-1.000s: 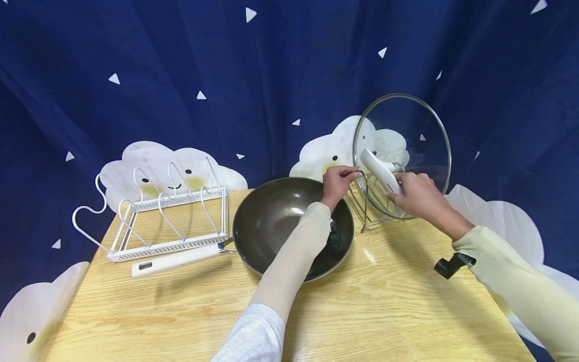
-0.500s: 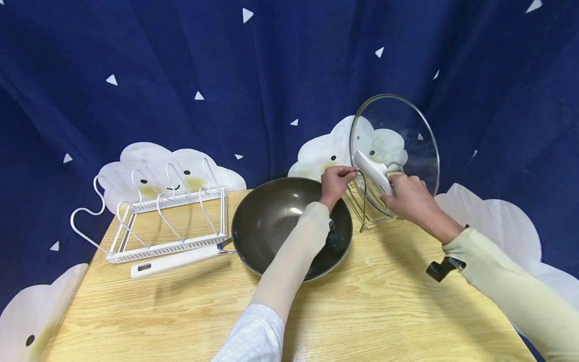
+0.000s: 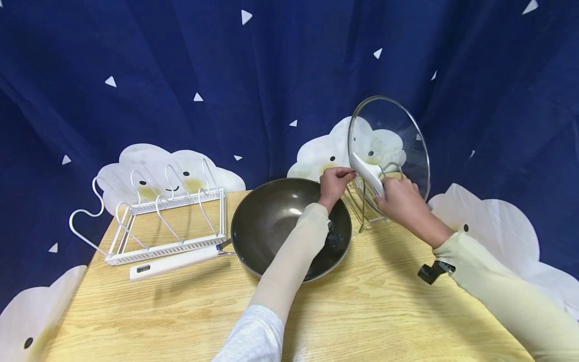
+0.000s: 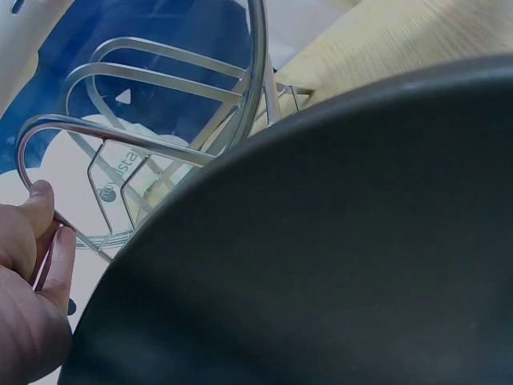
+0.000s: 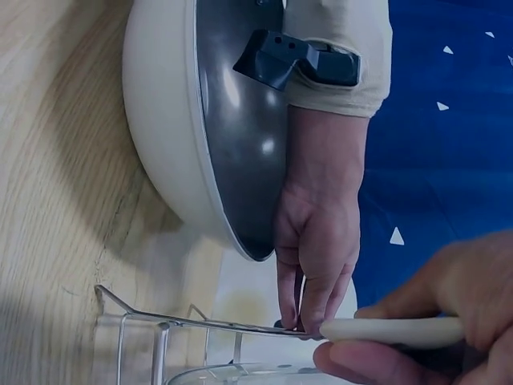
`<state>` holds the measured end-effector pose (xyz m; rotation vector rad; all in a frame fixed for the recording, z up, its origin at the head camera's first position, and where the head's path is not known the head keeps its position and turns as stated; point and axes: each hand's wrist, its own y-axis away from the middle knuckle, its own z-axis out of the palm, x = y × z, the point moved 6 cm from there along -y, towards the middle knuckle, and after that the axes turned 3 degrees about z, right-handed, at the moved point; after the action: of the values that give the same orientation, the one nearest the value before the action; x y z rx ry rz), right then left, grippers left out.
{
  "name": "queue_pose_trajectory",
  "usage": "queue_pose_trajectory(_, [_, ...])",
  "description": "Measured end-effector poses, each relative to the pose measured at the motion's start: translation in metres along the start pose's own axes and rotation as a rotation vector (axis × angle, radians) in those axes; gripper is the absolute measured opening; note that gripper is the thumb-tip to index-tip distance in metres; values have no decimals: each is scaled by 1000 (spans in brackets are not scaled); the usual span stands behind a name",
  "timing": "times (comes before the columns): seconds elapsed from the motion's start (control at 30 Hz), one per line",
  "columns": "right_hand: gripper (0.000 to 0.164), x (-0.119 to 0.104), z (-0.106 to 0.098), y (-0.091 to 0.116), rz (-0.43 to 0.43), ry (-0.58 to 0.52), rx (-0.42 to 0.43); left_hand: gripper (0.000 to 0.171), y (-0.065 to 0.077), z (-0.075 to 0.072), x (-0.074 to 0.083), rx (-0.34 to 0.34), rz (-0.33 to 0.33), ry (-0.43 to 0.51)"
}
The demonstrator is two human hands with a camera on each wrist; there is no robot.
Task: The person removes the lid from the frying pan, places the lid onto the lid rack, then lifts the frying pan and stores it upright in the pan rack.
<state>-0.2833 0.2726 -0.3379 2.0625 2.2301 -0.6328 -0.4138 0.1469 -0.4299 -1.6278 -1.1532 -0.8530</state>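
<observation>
Head view: the glass lid [image 3: 400, 146] stands tilted among the loops of the metal rack [image 3: 363, 208], near the far edge of the table [image 3: 181, 322], right of its middle; whether it is fully seated cannot be told. The right hand [image 3: 404, 203] grips the lid's white handle [image 3: 367, 170]. The left hand [image 3: 333, 186] pinches the rack's end loop, its forearm crossing above the dark wok [image 3: 276, 226]. The white rack [image 3: 167, 246] occupies the far left corner.
</observation>
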Motion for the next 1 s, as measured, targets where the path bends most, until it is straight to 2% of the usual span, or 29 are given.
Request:
queue_pose_trajectory(0.17, [19,-6,3,2,-45,31,15,17,1,0,-2,-10,-25,0])
queue_pose_trajectory(0.37, [16,-11,7,2,-59,42,19,14,1,-1,0,0,0,-30])
queue_pose_trajectory(0.6, [17,-18,11,6,-79,47,16,11,0,-3,3,6,24,-110])
queue_pose_trajectory(1.0, [19,-22,15,8,-63,56,0,9,1,-3,2,-7,-33,-108])
